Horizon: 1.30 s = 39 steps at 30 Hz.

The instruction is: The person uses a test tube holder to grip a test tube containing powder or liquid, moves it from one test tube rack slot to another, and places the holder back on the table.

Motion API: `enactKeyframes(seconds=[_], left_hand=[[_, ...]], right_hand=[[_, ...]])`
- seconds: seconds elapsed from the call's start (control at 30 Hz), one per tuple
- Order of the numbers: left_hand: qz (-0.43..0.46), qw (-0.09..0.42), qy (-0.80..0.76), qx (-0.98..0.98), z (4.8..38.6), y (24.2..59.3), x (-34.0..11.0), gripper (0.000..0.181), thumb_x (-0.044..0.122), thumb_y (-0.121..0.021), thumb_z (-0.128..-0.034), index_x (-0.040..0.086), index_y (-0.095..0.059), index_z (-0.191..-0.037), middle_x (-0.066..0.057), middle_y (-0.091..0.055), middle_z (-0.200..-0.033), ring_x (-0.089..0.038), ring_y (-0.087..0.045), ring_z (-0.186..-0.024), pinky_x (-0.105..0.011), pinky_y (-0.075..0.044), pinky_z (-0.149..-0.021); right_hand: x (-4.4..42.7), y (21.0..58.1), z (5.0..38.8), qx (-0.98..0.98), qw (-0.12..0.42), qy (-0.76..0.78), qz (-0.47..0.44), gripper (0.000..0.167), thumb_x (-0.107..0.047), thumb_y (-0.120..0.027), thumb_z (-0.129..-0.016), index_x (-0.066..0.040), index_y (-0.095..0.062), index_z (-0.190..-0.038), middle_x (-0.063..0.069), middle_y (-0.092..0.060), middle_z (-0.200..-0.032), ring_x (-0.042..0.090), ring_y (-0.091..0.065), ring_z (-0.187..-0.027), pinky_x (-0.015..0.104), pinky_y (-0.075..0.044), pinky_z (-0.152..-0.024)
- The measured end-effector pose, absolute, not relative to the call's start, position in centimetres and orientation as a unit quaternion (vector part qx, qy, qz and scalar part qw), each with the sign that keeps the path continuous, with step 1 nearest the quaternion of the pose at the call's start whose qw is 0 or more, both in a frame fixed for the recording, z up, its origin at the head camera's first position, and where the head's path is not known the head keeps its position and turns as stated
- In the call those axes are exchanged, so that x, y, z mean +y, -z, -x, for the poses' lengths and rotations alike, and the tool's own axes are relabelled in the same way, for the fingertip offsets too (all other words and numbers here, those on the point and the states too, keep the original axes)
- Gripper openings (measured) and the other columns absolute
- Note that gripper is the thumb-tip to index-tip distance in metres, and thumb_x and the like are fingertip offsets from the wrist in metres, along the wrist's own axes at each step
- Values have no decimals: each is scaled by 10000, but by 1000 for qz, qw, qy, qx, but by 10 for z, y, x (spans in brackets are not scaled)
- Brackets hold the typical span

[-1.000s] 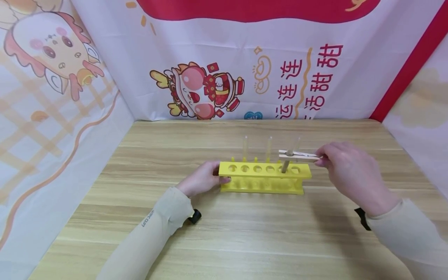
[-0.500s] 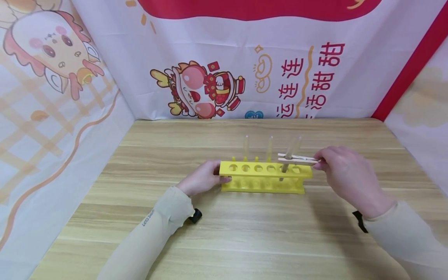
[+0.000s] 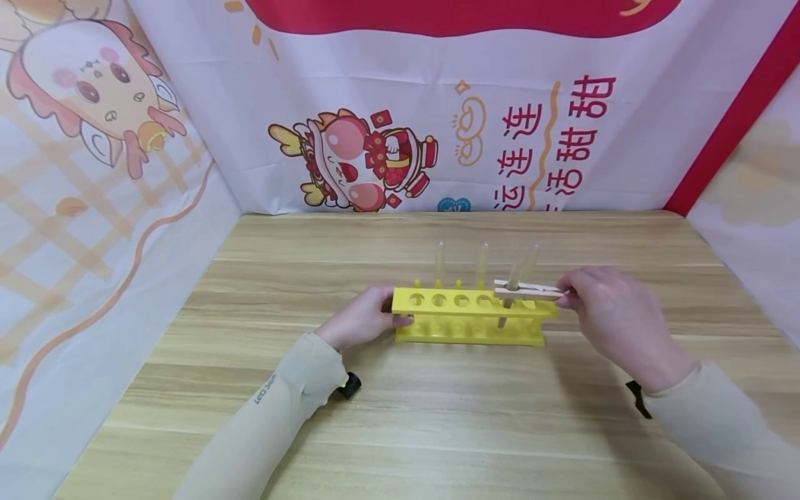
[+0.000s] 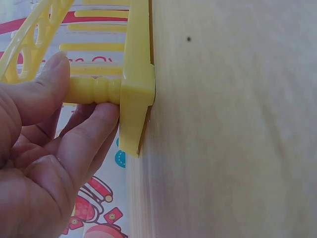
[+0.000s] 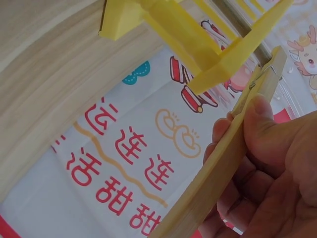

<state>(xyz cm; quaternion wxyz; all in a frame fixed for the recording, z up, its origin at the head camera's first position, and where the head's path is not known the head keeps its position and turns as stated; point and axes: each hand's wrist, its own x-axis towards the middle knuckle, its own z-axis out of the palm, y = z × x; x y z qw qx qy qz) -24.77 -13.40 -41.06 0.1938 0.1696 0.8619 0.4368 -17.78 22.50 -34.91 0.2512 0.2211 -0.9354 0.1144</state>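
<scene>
Over on the wooden table (image 3: 400, 423), the test tube (image 3: 514, 274) dips lower into the yellow rack (image 3: 450, 313)!
The right hand (image 3: 615, 319) comes down gripping the wooden clamp (image 5: 225, 161) round the tilted tube, now deeper through the 5th hole from the left, apparently closer to seated; on the left, the left hand (image 3: 359, 319) pinches the rack's end, seemingly steadying it.

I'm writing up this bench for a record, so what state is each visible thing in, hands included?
Yellow rack: upright on the table.
Wooden clamp: closed around the clamped tube.
Clamped tube: tilted, lower end down through the yellow rack's top plate; contents unclear.
Rear tubes: three, standing along the back; contents unclear.
Left hand: gripping the yellow rack's left end.
Right hand: holding the wooden clamp.
</scene>
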Motion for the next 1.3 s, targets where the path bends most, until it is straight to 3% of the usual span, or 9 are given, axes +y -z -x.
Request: enactKeyframes(seconds=[0.53,1.3], left_hand=[[-170,191,-434,864,248,410,-133,298,172,-728,-912,192,-661,-1202,72,-669,-1167,-137,-616,-1036,-393,-466,-989],[-169,192,-432,865,247,410,-133,305,194,-737,-907,200,-660,-1203,83,-669,-1166,-137,-619,-1034,-393,-463,-997]], right_hand=[[226,362,179,-925,274,-125,-231,184,-22,-830,-750,-59,-695,-870,86,-697,-835,331,-646,-760,540,-504,-604],[223,363,176,-942,233,-121,-209,214,-33,-853,-737,-38,-701,-889,100,-693,-846,291,-622,-732,506,-526,-586]])
